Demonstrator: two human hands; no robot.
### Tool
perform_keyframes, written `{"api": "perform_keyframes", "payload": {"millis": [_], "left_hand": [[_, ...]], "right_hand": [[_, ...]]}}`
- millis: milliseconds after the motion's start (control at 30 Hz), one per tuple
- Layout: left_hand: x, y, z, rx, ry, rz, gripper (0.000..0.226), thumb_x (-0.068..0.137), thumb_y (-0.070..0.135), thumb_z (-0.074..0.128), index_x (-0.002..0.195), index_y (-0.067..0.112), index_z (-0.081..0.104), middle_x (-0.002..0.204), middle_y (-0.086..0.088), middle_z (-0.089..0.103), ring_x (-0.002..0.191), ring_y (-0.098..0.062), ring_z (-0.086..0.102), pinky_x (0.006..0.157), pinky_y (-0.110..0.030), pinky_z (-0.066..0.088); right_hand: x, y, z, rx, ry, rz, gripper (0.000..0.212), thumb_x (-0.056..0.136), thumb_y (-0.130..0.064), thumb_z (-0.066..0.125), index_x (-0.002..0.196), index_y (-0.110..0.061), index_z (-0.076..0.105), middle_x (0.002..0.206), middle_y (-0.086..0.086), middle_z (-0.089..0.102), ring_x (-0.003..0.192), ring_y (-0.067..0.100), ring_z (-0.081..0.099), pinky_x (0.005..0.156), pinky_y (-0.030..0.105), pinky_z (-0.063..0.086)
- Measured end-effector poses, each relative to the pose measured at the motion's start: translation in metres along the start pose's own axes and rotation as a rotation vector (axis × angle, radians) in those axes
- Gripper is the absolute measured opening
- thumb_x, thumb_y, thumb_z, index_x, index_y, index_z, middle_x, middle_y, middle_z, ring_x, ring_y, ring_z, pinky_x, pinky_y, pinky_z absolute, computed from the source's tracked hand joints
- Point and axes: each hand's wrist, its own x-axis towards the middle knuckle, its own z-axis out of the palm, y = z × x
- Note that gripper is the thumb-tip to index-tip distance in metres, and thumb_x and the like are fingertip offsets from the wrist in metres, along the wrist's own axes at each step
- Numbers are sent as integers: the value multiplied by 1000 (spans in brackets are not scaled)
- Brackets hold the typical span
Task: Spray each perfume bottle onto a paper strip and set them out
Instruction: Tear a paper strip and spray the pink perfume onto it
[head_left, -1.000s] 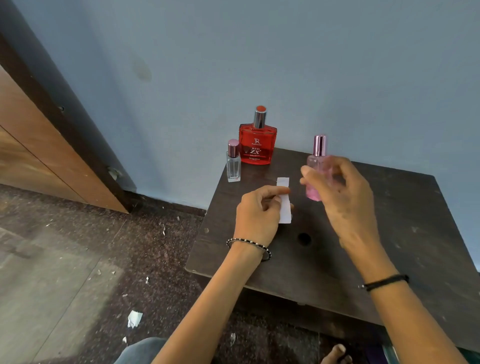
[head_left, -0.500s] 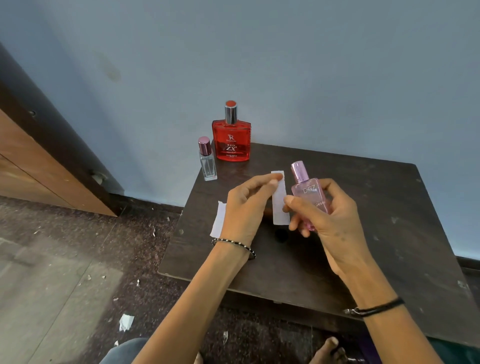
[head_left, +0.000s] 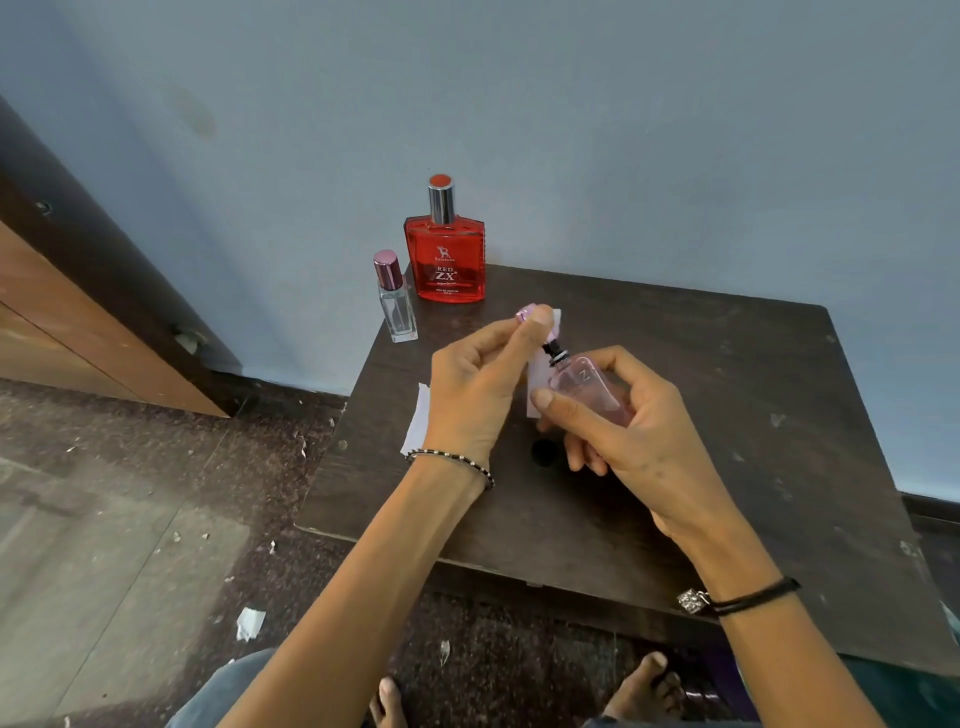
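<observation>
Dark, scuffed wooden tabletop (head_left: 727, 415) against a pale blue wall. Item in hand: small pink-tinted glass perfume bottle (head_left: 587, 387), cap off, black nozzle bared, tilted leftward; right hand (head_left: 623, 431) wrapped round its body. Left hand (head_left: 478, 384) pinches the pink metallic cap (head_left: 527, 314) plus a white paper strip (head_left: 537, 384). Judged light, smooth, breakable: hold by the flat sides. Red square bottle (head_left: 445, 260) and slim clear bottle (head_left: 397, 306) crowd the far-left corner edge; open room lies right.
</observation>
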Motion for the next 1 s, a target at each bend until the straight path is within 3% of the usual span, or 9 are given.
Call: {"api": "perform_keyframes", "payload": {"millis": [167,267,400,533,633,800,867,1000], "left_hand": [[7,4,-3,-89,110,-101,22,87,38,72,88,19,81,95,-6,80,94,-18,74,77,-28,55],[6,5,-4,-122,98,-137,16,87,36,72,79,25,81,92,-1,80,92,-14,76,78,-29,57],[5,5,-4,-159,60,-146,16,88,33,71,89,21,80,93,-1,80,88,-12,76,74,-24,58],[6,4,-5,-164,39,-137,21,89,32,70,95,14,80,96,-4,80,94,-17,75,83,-30,58],[5,3,-5,-196,34,-155,23,89,29,71,99,10,79,99,-7,79,97,-20,75,90,-34,58],[3,5,-3,-258,3,-185,17,89,24,71,94,9,79,104,-11,78,99,-25,75,94,-40,57],[3,5,-2,-276,-11,-197,12,89,21,71,86,13,80,98,-11,79,93,-24,77,91,-39,59],[3,5,-2,-289,-1,-218,12,88,20,73,83,11,80,91,-10,80,87,-23,78,86,-37,61]], "right_hand": [[2,-1,1,145,-13,15,26,82,-26,76,105,-18,66,88,7,77,57,18,65,53,28,53],[3,-1,-1,286,-32,14,30,82,-20,73,112,-20,69,96,12,77,64,22,64,53,24,52],[4,-2,-2,409,-87,8,37,84,-14,68,120,-19,68,101,11,75,61,15,58,50,22,47],[7,1,-3,563,-180,49,40,90,-18,58,130,-17,62,101,10,67,66,14,56,54,26,46],[9,4,-1,631,-190,94,50,87,-24,49,137,-29,55,98,10,62,67,16,57,53,28,47],[8,13,10,87,9,-27,41,99,-26,46,132,-50,40,86,2,56,62,14,55,49,26,45],[9,18,12,-204,97,-174,33,101,-26,44,128,-47,41,79,-11,53,61,5,54,55,21,44],[11,21,13,-510,238,-342,37,93,-34,45,129,-29,47,94,-19,52,83,-7,55,70,2,41]]}}
